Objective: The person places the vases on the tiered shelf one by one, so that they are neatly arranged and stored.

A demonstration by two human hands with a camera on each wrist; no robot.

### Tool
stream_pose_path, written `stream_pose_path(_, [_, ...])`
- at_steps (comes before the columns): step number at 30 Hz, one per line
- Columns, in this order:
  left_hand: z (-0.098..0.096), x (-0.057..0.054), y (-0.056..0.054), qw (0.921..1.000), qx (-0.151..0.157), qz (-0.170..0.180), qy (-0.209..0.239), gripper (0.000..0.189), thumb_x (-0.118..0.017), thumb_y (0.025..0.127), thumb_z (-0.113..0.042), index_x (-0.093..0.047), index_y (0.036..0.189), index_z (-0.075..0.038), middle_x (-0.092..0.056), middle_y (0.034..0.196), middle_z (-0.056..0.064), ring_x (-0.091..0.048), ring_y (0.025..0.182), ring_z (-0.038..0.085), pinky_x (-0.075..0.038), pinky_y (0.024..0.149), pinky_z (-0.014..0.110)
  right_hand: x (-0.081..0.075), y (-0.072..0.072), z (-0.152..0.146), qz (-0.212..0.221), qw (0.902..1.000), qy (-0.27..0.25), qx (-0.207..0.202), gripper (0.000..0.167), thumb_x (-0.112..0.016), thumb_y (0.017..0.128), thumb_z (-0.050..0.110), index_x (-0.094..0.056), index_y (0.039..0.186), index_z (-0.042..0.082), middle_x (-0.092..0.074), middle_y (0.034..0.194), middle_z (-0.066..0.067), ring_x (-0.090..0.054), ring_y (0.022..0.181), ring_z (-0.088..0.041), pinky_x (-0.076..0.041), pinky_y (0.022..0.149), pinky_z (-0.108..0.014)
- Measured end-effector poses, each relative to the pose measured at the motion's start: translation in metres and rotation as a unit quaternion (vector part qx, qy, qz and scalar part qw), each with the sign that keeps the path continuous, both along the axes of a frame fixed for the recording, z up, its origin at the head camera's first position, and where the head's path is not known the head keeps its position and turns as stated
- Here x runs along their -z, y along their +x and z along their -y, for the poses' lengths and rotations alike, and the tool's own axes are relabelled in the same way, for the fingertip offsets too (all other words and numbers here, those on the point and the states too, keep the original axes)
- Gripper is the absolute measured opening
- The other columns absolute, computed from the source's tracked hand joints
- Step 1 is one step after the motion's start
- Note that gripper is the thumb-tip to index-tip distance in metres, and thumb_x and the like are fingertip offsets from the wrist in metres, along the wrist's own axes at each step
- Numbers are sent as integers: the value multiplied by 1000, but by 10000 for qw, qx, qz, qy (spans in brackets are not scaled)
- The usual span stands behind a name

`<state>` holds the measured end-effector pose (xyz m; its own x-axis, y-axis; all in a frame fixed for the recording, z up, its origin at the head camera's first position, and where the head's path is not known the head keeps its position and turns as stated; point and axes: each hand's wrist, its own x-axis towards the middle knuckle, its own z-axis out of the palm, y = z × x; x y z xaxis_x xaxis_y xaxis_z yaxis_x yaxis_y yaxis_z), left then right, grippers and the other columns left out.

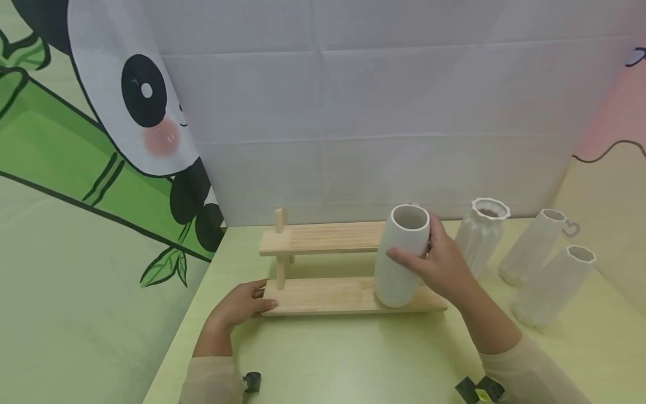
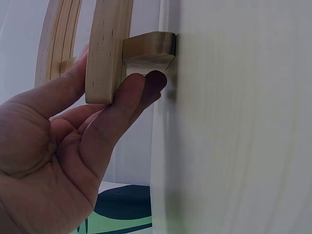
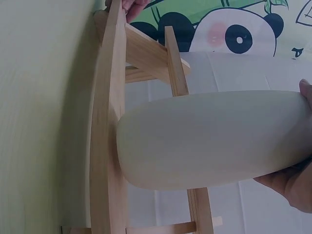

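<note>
A smooth white vase stands upright at the right part of the lower board of a two-tier wooden shelf. My right hand grips the vase's upper body, thumb across its front. In the right wrist view the vase's base meets the board's edge. At the shelf's other end, my left hand holds the lower board's left end between thumb and fingers. The left wrist view gives that pinch on the board up close, a short wooden foot beside the fingertips.
To the right on the table stand more white vases: a fluted one, one with a small curled handle and a faceted one. Behind the shelf rises a white backdrop, with a panda print at left.
</note>
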<state>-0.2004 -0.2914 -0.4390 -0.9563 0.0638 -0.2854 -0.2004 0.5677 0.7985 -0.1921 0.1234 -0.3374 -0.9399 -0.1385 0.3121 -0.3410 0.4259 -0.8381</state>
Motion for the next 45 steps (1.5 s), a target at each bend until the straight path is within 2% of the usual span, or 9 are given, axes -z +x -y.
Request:
stream_pose_path(6, [-2,0,-1,10000,-27,6,3,75,-80,81,-24,-47,145,-5,-60,135,18,-69,104,23,-58,84,42,0,-4,6,-23,9999,171,8,86,-81,80,42,-33,147,16,-61,124,-8,-63,108,-31,-53,88,-52])
stream_pose_path(10, [-3,-1,-2,10000,-33,-1,11,74,-79,82,-23,-47,145,-5,-61,134,18,-69,104,23,-58,84,41,1,-7,9,-102,9999,102,-87,88,-82,79,40,-32,148,16,-61,124,-7,-63,108,-30,-54,87,-52])
stream_pose_path(20, [-5,-1,-2,10000,-38,-36,-12,73,-79,82,-23,-48,145,-5,-61,134,18,-69,103,22,-57,86,43,0,-12,17,-137,9994,236,-225,81,-81,79,44,-38,142,17,-62,123,-6,-64,107,-29,-54,86,-52])
stream_pose_path(26, [-6,-1,-2,10000,-46,-47,5,72,-79,82,-23,-48,145,-5,-62,133,17,-69,103,22,-57,87,43,-2,-15,23,-139,9989,76,-435,79,-82,79,44,-38,140,21,-61,123,-3,-62,109,-27,-53,89,-52])
stream_pose_path(33, [-8,-2,-3,9999,-84,-30,-53,73,-79,82,-24,-48,145,-5,-61,134,17,-68,104,22,-56,88,44,-4,-18,30,-334,9981,137,-502,81,-83,78,41,-39,142,16,-62,122,-5,-63,107,-27,-54,87,-52])
stream_pose_path(41, [-11,-3,-3,9998,-144,2,-118,73,-79,82,-24,-48,145,-6,-61,134,17,-68,104,22,-56,89,45,-5,-22,35,-296,9980,176,-534,87,-83,77,43,-36,145,15,-61,124,-5,-63,109,-28,-55,87,-52])
stream_pose_path(45, [-12,-4,-2,9998,-176,37,-5,71,-79,83,-23,-48,145,-7,-62,133,15,-69,105,22,-56,90,45,-5,-24,39,-251,9977,124,-625,90,-83,77,44,-34,147,17,-60,125,-4,-63,110,-27,-54,87,-52])
